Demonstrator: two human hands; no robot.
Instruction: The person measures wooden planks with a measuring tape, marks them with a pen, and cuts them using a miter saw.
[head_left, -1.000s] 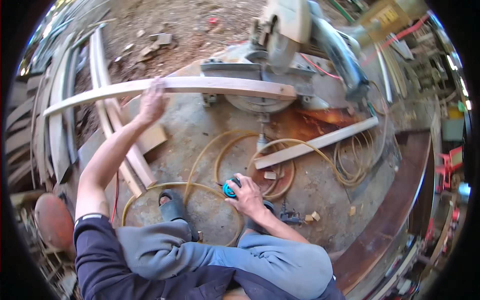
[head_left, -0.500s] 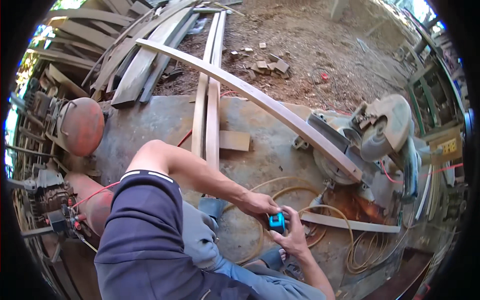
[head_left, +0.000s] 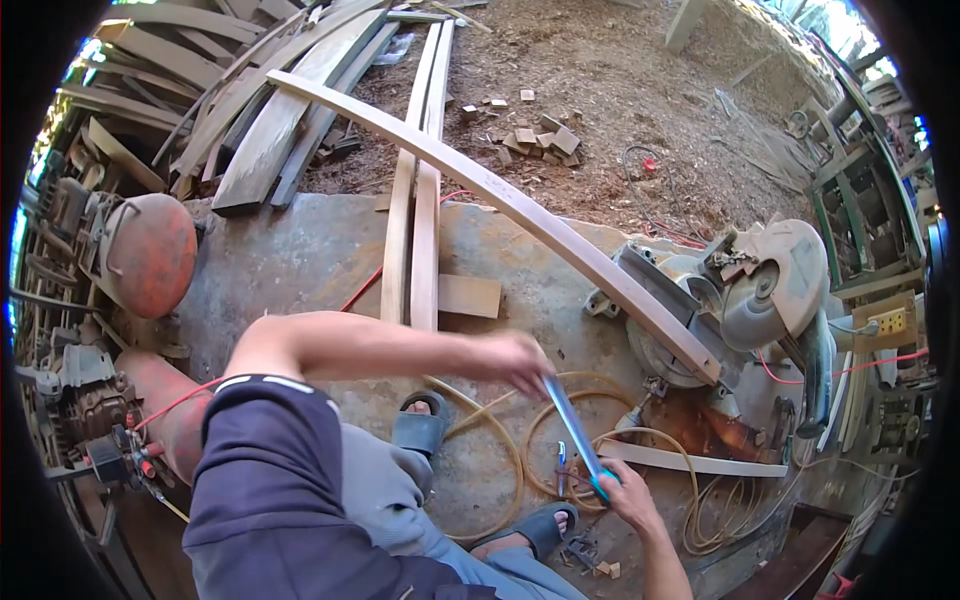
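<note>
My right hand [head_left: 632, 500] is closed around a teal tape measure [head_left: 602, 486], mostly hidden by the fingers. From its case a blade [head_left: 572, 425] runs up and left to my left hand [head_left: 512, 362], which pinches the free end and is smeared by motion. Beyond the hands, a long curved timber [head_left: 510, 196] lies slantwise, its near end on the base of a chop saw [head_left: 775, 285]. Two long straight wood strips [head_left: 425, 240] pass beneath it, with a flat wood block [head_left: 470, 296] beside them.
Coils of tan hose [head_left: 525, 470] lie on the concrete around my sandalled feet. A pale strip [head_left: 700, 460] rests near the saw. At left stands a red compressor tank [head_left: 152, 255]. Boards [head_left: 300, 115] are piled at far left, and small offcuts [head_left: 540, 138] lie on the sawdust.
The tape measure's blade has come out of its case. My left hand has moved up and left with the blade's end, while my right hand has gone slightly down and right with the case.
</note>
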